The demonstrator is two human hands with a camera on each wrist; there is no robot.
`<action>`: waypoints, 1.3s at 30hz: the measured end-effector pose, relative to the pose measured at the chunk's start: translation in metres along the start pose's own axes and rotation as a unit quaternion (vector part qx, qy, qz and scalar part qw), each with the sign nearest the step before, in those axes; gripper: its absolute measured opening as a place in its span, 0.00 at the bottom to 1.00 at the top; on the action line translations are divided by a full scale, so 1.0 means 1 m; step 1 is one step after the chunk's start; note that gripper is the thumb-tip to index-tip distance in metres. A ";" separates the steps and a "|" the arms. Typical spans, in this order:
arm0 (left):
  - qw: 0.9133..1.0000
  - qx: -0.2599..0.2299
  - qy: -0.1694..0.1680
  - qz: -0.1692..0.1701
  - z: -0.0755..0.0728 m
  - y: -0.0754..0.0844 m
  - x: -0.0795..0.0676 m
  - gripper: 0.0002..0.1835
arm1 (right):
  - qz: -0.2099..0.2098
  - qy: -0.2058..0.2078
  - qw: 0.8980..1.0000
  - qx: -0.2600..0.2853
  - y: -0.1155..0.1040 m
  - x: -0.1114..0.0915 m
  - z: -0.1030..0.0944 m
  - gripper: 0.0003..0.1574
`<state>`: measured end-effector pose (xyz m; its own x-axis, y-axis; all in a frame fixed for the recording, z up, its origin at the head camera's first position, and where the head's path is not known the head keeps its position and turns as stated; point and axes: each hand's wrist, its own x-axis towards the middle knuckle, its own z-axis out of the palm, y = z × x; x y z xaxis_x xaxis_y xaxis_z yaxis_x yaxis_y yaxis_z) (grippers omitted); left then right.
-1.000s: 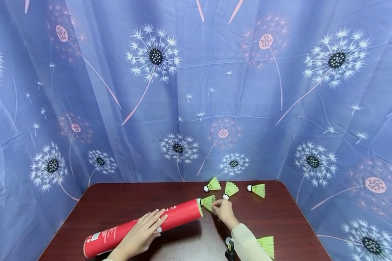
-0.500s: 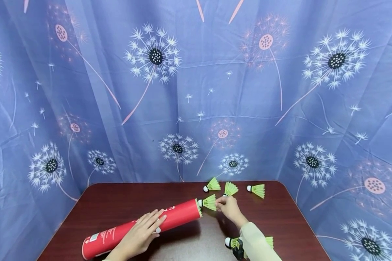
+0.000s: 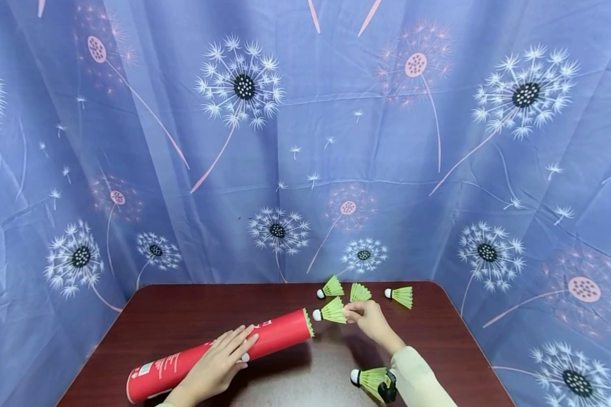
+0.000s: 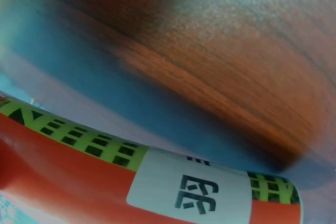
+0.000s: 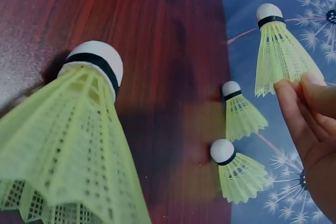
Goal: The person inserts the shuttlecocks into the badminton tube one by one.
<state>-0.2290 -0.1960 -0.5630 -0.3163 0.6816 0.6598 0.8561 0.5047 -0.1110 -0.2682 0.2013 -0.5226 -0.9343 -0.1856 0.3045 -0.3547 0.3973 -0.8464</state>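
A long red shuttlecock tube (image 3: 280,337) lies slantwise across the left of the table, its mouth toward the right. My left hand (image 3: 219,359) holds it around the middle, fingers over the top and thumb on the near side. Yellow-green skirt edges (image 3: 309,322) show at the mouth. Just beyond the mouth, my right hand (image 3: 371,321) pinches a yellow-green shuttlecock (image 3: 332,311) by its skirt rim, white cork pointing at the tube. The right wrist view shows this shuttlecock (image 5: 286,59) between thumb and fingertips. In the left wrist view the tube (image 4: 68,166) fills the bottom.
At the back of the brown table (image 3: 183,305) lie shuttlecocks at left (image 3: 332,287), middle (image 3: 360,291) and right (image 3: 400,297); the middle one is partly hidden by my right hand. Another shuttlecock (image 3: 370,380) lies under my right wrist, near the black wrist camera (image 3: 387,389). A blue flowered curtain surrounds the table.
My right hand has moved right and drawn the shuttlecock out of the tube's mouth; its cork is now in sight. My left hand and the tube have hardly moved.
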 end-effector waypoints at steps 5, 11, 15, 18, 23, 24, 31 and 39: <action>1.000 -0.005 0.001 0.000 0.000 -0.001 0.001 0.25 | -0.019 -0.020 0.999 0.021 -0.012 -0.004 0.002 0.05; 1.000 -0.011 0.002 0.002 0.001 0.000 0.001 0.25 | -0.049 -0.023 0.998 0.022 -0.010 -0.006 0.011 0.04; 1.000 -0.012 0.002 0.000 0.001 0.001 0.001 0.25 | -0.076 -0.028 0.996 0.037 -0.029 -0.011 0.015 0.03; 1.000 -0.005 0.003 0.000 0.001 0.002 0.001 0.25 | -0.085 -0.034 0.995 0.037 -0.043 -0.014 0.018 0.03; 1.000 0.008 0.006 0.003 0.003 0.003 0.003 0.27 | -0.090 -0.042 0.994 0.034 -0.050 -0.017 0.024 0.03; 1.000 0.006 0.006 0.003 0.004 0.003 0.003 0.27 | -0.090 -0.043 0.994 0.035 -0.050 -0.017 0.025 0.03; 1.000 0.002 0.002 0.010 0.004 0.002 0.003 0.27 | -0.079 -0.051 0.994 0.050 -0.048 -0.018 0.032 0.03; 1.000 -0.014 0.003 0.006 0.001 0.003 0.005 0.25 | -0.094 -0.037 0.995 0.019 -0.053 -0.018 0.038 0.02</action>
<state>-0.2284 -0.1905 -0.5608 -0.3046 0.6844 0.6624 0.8708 0.4819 -0.0976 -0.2313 0.1492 -0.4997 -0.8456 -0.3196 0.4275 -0.5205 0.3157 -0.7934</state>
